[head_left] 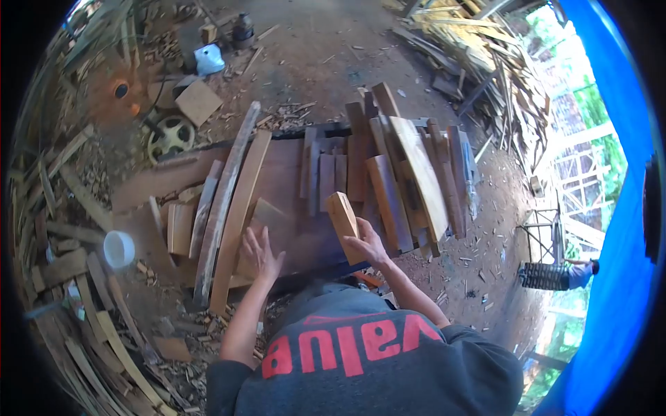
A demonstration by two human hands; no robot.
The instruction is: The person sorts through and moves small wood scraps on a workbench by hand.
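Note:
My right hand (369, 244) is closed round a short, thick wooden block (343, 225), which it holds tilted above the front of the workbench (281, 173). My left hand (262, 255) has its fingers spread over the bench, beside a long reddish-brown board (239, 215). Left of that board lies a long greyish board (225, 201). To the right of the block, a brown plank (388, 201) and a pale wide plank (420, 177) lean among other pieces. Shorter dark strips (327, 177) rest near the bench's middle.
A white bucket (118, 249) stands at the left among scrap wood. A yellowish wheel (171, 139) and a cardboard piece (198, 103) are beyond the bench. Slats are heaped (499, 76) at the upper right. Another person (581, 274) is far right.

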